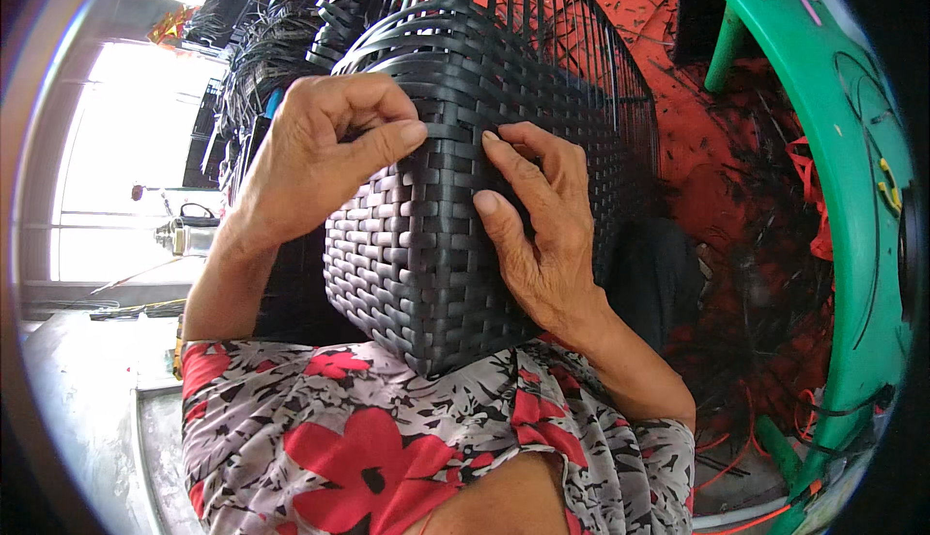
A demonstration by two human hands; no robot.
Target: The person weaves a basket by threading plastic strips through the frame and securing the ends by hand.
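Note:
A woven black plastic-strip basket (443, 244) stands before my chest, one corner towards me. Its lower walls are densely woven, while bare upright strips (534, 4) show at the far part. My left hand (327, 150) is at the left of the corner, thumb and forefinger pinching a flat black strip (445, 130) that runs across the corner into the weave. My right hand (545, 222) rests against the right wall, fingers bent and spread, the fingertips near that strip's other side; it holds nothing that I can see. The strip's ends are hidden.
A green plastic table or stool (846, 244) curves along the right, with yellow-handled scissors or a similar tool (888, 186) on it. Bundles of black strips (269, 55) hang at the upper left. Black scraps litter the red floor (683, 128). A metal-and-glass object (190, 235) stands at the left.

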